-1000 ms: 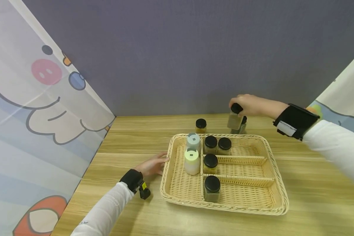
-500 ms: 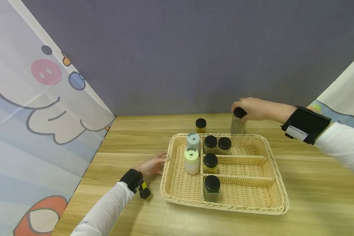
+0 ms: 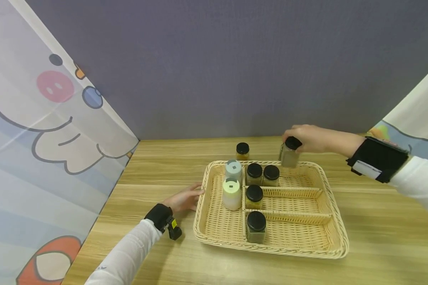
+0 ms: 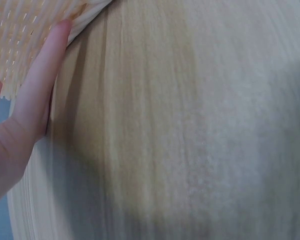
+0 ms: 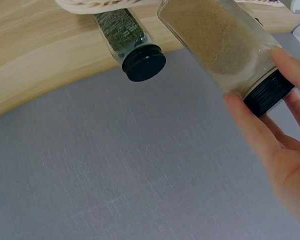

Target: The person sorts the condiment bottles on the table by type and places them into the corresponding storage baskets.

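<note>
My right hand [image 3: 308,138] pinches a tall spice jar [image 3: 289,158] of tan powder near its black lid, over the basket's back rim. In the right wrist view, thumb and fingers hold that powder jar [image 5: 215,42] at the neck. Beside it stands a jar of dried green herbs [image 5: 121,31], mostly hidden in the head view. My left hand [image 3: 183,199] touches the left outer side of the woven basket [image 3: 271,250]. Straight fingers lie along the wicker wall in the left wrist view, where part of the left hand [image 4: 27,112] shows.
Inside the basket's left section stand a yellow-capped bottle [image 3: 232,197] and a grey-blue-capped bottle [image 3: 233,168]. Several black-lidded jars, one of them green [image 3: 256,229], occupy the divided right compartments. Behind the basket stands a small yellow jar [image 3: 242,151], near the grey wall [image 3: 214,79].
My right hand has carried the powder jar rightward and nearer to the basket, passing in front of the herb jar. The left hand has stayed at the basket's side.
</note>
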`<state>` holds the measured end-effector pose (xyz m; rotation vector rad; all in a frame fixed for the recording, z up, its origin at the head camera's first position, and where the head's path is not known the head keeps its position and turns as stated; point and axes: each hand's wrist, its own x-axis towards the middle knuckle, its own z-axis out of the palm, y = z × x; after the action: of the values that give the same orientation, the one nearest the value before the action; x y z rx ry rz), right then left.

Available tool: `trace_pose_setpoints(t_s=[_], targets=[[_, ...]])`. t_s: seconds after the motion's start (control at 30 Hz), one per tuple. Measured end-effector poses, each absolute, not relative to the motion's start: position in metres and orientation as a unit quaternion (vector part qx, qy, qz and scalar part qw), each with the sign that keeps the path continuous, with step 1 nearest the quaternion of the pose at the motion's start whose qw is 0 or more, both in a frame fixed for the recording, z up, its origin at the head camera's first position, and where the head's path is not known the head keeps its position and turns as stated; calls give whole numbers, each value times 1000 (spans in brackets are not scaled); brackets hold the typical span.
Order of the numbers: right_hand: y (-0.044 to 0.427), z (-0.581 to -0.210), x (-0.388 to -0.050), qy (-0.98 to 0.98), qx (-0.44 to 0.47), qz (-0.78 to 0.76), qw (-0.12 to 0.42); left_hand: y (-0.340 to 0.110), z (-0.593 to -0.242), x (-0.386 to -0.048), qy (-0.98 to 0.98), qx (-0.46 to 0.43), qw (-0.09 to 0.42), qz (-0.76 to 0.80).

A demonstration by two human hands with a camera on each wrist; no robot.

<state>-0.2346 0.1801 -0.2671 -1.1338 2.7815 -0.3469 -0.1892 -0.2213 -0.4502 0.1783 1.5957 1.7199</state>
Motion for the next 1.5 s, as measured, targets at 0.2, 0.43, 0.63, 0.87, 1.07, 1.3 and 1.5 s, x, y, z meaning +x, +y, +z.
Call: trace_pose_setpoints(t_s=[0.2, 0.43, 0.63, 0.87, 1.07, 1.3, 1.5], targets=[[181, -273, -230, 913, -386, -124, 55, -224, -463, -193, 637, 72, 375, 669], [183, -282, -225, 911, -387, -132, 48, -225, -465, -194, 633, 74, 379, 671], [184, -289, -223, 910, -389, -135, 52, -225, -466, -194, 638, 74, 378, 667], [185, -298, -221, 903, -400, -145, 56, -223, -461, -193, 634, 68, 381, 670], [184, -307, -219, 898, -414, -143, 36, -220, -448, -188, 623, 74, 390, 674], [182, -313, -215, 905, -404, -129, 40, -219, -444, -188, 622, 76, 395, 672], [182, -319, -213, 906, -401, -124, 52, -219, -444, -188, 623, 80, 397, 670]])
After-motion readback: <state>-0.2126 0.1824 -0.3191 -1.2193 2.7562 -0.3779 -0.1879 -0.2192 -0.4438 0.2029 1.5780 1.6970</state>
